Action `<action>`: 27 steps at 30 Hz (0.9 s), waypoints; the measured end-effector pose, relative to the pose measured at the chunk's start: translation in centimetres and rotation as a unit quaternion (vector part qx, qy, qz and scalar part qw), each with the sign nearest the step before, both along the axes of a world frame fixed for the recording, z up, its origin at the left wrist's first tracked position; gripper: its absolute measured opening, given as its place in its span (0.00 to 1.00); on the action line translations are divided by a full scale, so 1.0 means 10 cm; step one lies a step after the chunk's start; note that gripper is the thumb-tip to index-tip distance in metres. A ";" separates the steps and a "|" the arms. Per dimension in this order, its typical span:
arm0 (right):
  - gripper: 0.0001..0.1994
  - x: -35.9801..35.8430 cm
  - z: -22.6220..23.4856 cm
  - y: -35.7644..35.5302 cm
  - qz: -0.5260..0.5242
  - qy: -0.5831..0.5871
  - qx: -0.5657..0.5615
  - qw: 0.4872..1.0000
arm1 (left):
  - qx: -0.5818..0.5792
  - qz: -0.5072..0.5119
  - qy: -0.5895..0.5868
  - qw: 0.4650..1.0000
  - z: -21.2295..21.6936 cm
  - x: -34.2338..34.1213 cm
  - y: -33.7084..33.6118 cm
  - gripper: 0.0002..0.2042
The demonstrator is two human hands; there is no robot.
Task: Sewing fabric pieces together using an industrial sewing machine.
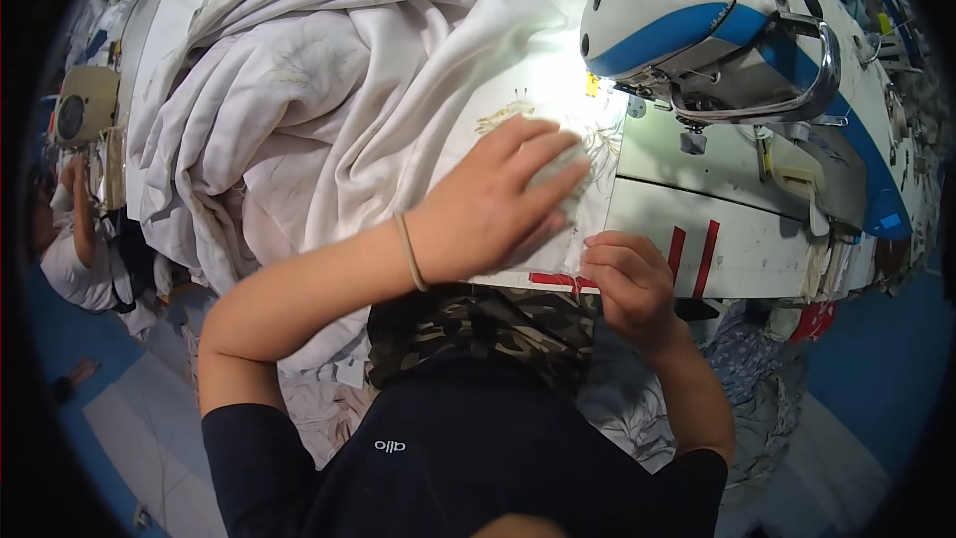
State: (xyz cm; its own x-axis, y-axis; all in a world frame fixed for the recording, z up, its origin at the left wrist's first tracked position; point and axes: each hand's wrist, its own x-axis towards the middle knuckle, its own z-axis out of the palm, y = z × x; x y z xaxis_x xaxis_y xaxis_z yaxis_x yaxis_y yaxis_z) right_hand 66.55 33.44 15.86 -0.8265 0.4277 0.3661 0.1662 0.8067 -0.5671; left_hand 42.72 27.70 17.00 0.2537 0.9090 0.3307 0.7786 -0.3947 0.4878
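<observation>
A large white cloth (pixel 299 70) lies in heaped folds over the left and middle of the sewing table. Its flatter part stretches under the lamp light, beside the white-and-blue sewing machine (pixel 687 20). Over this part is my left hand (pixel 508 194), a little blurred, fingers stretched out toward the right and a tan band round the wrist. Nearer the table's front edge, my right hand (pixel 629 284) has its fingers curled and pinched together at the cloth's right edge. Pale yellowish threads or stitching (pixel 508 115) show on the cloth beyond my left hand.
Red stripes (pixel 692 259) mark the tabletop to the right, below the machine head. Bundled grey fabric (pixel 747 379) hangs or lies below the table at right. A person in a white top (pixel 80 259) sits at far left, near a beige device (pixel 85 105).
</observation>
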 end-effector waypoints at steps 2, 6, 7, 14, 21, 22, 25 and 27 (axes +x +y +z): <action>0.07 0.00 0.01 -0.01 0.002 0.001 -0.002 1.000 | -0.021 -0.008 0.023 0.999 -0.09 -0.02 -0.13 0.30; 0.07 0.01 -0.01 0.04 0.025 -0.001 -0.005 1.000 | -0.036 -0.032 0.086 0.995 -0.14 -0.08 -0.17 0.30; 0.07 0.00 0.01 0.04 0.024 0.001 -0.005 1.000 | -0.034 -0.034 0.089 0.995 -0.14 -0.09 -0.15 0.29; 0.07 -0.06 0.02 0.11 0.007 -0.005 0.004 1.000 | -0.026 -0.038 0.082 0.996 -0.16 -0.17 -0.02 0.28; 0.10 -0.17 -0.01 0.29 0.014 0.015 0.029 0.999 | -0.012 -0.037 0.097 0.995 -0.16 -0.28 0.15 0.26; 0.10 -0.19 -0.01 0.32 0.014 0.015 0.029 0.999 | -0.008 -0.042 0.096 0.994 -0.16 -0.30 0.18 0.26; 0.10 -0.24 0.01 0.38 0.018 0.027 0.014 0.999 | -0.002 -0.058 0.092 0.994 -0.12 -0.35 0.24 0.26; 0.10 -0.24 0.00 0.42 0.023 0.026 0.011 0.999 | 0.004 -0.035 0.099 0.994 -0.09 -0.31 0.26 0.26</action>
State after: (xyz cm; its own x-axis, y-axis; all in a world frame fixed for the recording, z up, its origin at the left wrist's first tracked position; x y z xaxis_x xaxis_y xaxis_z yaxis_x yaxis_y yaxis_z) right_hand 64.18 37.64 15.89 -0.8243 0.3808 0.4190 0.0991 0.8256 -0.5554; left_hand 39.64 30.29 16.06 0.3773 0.8844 0.2746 0.8291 -0.4547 0.3252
